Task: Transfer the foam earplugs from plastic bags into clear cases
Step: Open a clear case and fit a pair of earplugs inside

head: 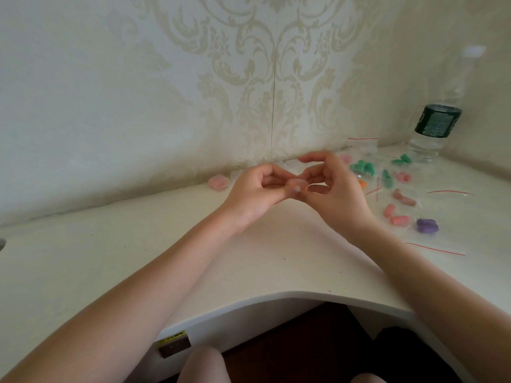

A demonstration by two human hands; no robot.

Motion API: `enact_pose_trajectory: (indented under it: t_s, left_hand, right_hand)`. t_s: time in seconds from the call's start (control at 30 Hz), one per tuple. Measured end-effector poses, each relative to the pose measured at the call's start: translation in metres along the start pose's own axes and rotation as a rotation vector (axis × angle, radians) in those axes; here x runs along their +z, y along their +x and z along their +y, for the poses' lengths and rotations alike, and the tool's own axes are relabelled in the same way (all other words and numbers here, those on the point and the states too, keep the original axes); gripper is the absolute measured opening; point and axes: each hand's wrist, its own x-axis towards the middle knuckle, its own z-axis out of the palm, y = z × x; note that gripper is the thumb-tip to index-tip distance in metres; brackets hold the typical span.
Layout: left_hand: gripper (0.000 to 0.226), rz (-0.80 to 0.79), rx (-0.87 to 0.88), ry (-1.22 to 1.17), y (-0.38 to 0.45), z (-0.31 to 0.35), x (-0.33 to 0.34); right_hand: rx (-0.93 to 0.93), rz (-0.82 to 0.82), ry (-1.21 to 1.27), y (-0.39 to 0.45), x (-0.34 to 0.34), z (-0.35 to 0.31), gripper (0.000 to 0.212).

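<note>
Clear case (297,186): small, transparent, with something pale pink inside; held above the white desk (110,258), between both hands, near the middle of the view. Lid position cannot be told.

Left hand (254,193): fingers curled, thumb and fingertips pinching the case's left side.

Right hand (336,189): fingers curled, pinching the case's right side; index finger arched above it.

Filled case (218,182): pink contents, resting on the desk by the wall, left of the hands.

Plastic bags: several, clear with red seal strips, spread on the desk right of the hands. Contents: green earplugs (362,167), pink earplugs (395,215), purple earplugs (427,225), 1 orange piece (361,184) partly hidden behind the right hand.

Water bottle (434,128): clear, dark green label, upright in the far right corner.

Wallpaper (262,78): cream, damask pattern.
</note>
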Motion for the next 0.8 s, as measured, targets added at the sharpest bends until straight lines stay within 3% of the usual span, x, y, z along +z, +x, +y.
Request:
enact_pose_trajectory:
  t_s: [0.2,0.27,0.33,0.4,0.53,0.7,0.8]
  left_hand:
    - [0.014,0.018,0.095,0.105,0.000,0.011,-0.009]
    - [0.014,0.161,0.145,0.199,0.007,0.016,-0.028]
    - [0.018,0.348,0.158,0.310,0.014,0.014,-0.055]
    - [0.019,0.429,0.117,0.377,0.016,0.004,-0.078]
    - [0.024,0.408,-0.005,0.470,0.016,-0.014,-0.096]
    - [0.033,0.327,0.011,0.624,0.018,-0.012,-0.095]
    - [0.037,0.278,0.054,0.643,0.020,-0.016,-0.093]
  right_hand:
    - [-0.013,-0.035,-0.036,0.000,-0.001,-0.001,0.062]
    - [-0.026,-0.079,-0.107,0.002,-0.001,0.002,0.069]
    - [-0.030,-0.100,-0.227,0.002,-0.002,0.006,0.063]
    - [-0.021,-0.142,-0.392,0.002,-0.003,0.011,0.053]
    - [-0.064,-0.254,-0.664,0.003,0.003,0.014,0.050]
    - [-0.029,-0.407,-0.866,0.007,0.021,0.013,0.062]
    - [-0.047,-0.364,-0.894,0.014,0.033,0.016,0.048]
